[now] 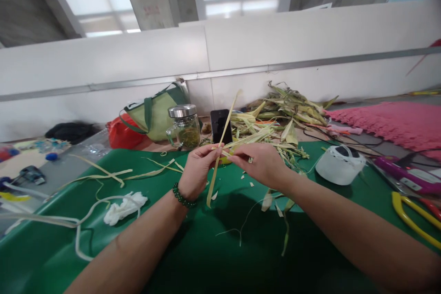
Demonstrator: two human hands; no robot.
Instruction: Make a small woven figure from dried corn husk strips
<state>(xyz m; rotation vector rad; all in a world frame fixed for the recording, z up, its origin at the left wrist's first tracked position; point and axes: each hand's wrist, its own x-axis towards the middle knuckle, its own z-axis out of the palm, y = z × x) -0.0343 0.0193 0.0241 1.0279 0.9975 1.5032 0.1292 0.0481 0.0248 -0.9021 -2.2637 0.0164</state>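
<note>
My left hand [197, 169], with a green bead bracelet on the wrist, pinches a long pale leaf strip [222, 140] that stands nearly upright over the green table cover [220, 248]. My right hand [262, 163] pinches the same strip just to the right, fingers closed on it. A second strip crosses between the two hands. Small cut scraps lie on the cover under my hands.
A pile of dried leaves [285, 110] lies behind my hands, beside a dark phone [220, 125] and a glass jar [184, 126]. A white round container [340, 163] sits at right, with yellow-handled scissors [413, 218] and a pink mat [392, 121]. Loose strips and white tissue [124, 206] lie left.
</note>
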